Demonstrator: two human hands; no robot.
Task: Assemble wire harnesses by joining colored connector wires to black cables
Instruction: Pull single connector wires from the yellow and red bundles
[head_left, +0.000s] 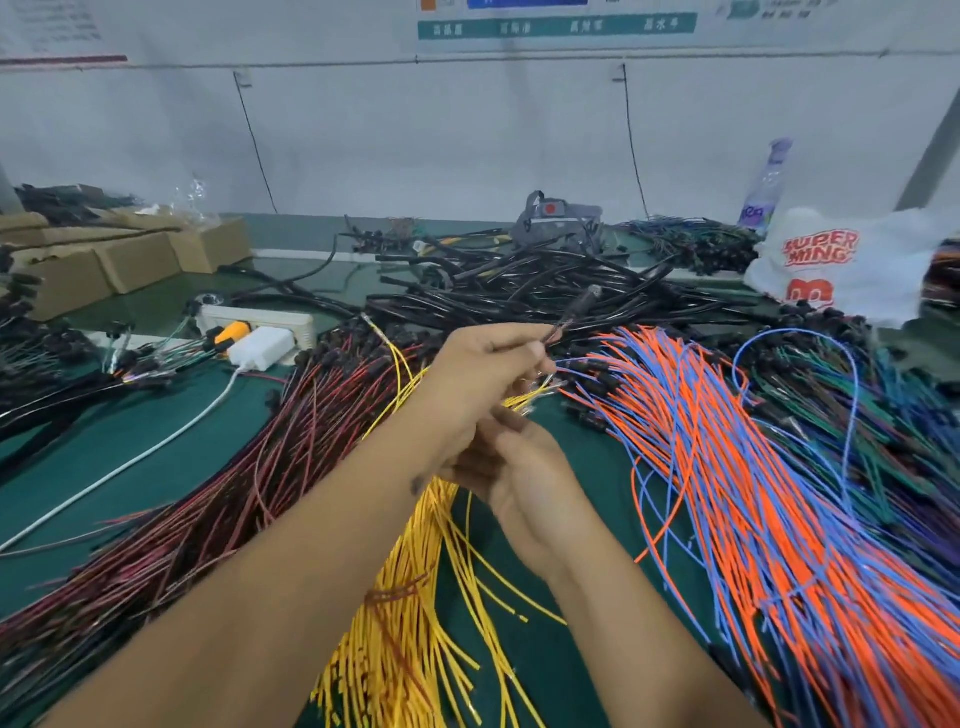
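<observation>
My left hand (483, 369) is raised over the middle of the green table and pinches a thin black cable (574, 317) that points up and to the right. Short yellow wire ends (535, 394) stick out under its fingers. My right hand (524, 478) sits just below and against it, fingers curled around the yellow wires; the exact grip is hidden. A yellow wire bundle (410, 623) lies under my arms. Dark red wires (234, 499) fan to the left, orange and blue wires (737, 467) to the right. A heap of black cables (519, 286) lies behind.
A white power strip (260, 322) with a charger and an orange-handled tool (228, 335) lies at left. Cardboard boxes (130, 260) stand far left. A white plastic bag (841, 260) and a bottle (763, 187) stand at back right. Green and dark wires (883, 395) lie far right.
</observation>
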